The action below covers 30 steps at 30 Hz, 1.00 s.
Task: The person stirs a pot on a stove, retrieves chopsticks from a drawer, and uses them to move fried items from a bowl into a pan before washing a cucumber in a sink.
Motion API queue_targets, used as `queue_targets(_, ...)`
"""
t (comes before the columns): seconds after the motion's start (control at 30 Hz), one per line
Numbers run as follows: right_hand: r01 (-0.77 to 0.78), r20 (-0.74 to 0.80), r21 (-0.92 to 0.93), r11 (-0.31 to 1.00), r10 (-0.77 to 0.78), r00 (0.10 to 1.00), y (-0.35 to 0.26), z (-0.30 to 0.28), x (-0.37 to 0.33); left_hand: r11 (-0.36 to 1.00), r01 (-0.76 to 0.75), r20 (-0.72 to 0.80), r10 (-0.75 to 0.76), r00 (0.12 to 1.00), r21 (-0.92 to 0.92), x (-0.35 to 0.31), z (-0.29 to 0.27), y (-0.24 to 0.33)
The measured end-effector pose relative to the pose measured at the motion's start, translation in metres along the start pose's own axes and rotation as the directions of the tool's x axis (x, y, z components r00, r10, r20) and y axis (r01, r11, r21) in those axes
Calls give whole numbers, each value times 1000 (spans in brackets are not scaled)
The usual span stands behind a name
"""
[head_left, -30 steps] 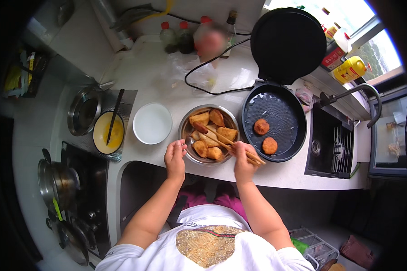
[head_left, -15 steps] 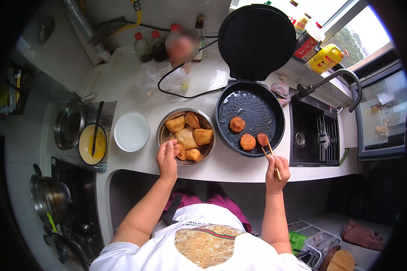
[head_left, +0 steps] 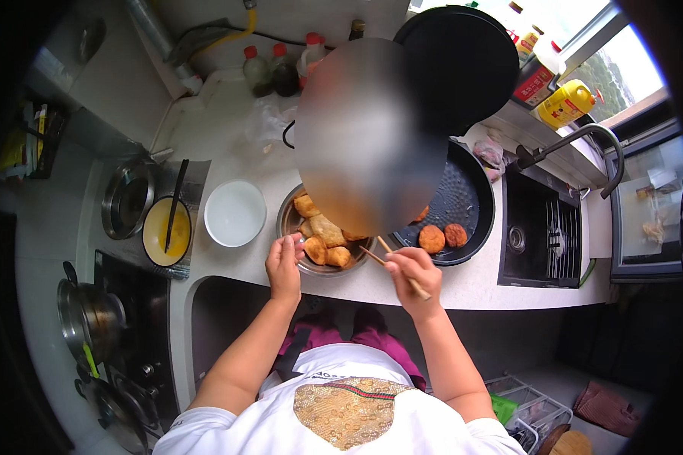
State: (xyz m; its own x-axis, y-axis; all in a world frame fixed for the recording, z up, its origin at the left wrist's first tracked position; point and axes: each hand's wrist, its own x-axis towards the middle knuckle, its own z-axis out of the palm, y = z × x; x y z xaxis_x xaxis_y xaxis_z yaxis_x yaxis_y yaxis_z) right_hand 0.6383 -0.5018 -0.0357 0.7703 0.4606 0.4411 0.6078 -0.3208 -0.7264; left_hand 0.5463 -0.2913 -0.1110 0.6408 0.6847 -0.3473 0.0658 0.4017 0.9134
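R hand (head_left: 416, 280) grips wooden chopsticks (head_left: 420, 288), tips by the R side of a metal bowl (head_left: 286, 218) of browned pieces (head_left: 316, 249) on a pale tabletop (head_left: 205, 144). L hand (head_left: 284, 267), fingers curled, is at the bowl's L edge; can't tell if it grips. Just R of the bowl, a dark pan (head_left: 467, 193) w/ at least 2 round cakes (head_left: 432, 239) nr its front edge; L, a white bowl (head_left: 235, 214). Blur hides pts of bowl & pan.

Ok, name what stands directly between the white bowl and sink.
In the head view: a metal bowl of fried pieces, then the black pan, both partly blurred.
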Motion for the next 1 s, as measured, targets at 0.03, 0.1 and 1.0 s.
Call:
queue_targets(0.03,60,50,-20,998,-59,997,4,8,-1,1000,7,-5,-7,1000,-8,-1,-2,-2)
queue_targets(0.1,146,140,-124,981,-129,982,5,17,-2,1000,9,-6,-9,1000,-8,-2,-6,-5)
queue_targets(1.0,163,-96,-95,982,-172,980,-1,20,0,932,350,236,-321,917,-94,26,76,-2)
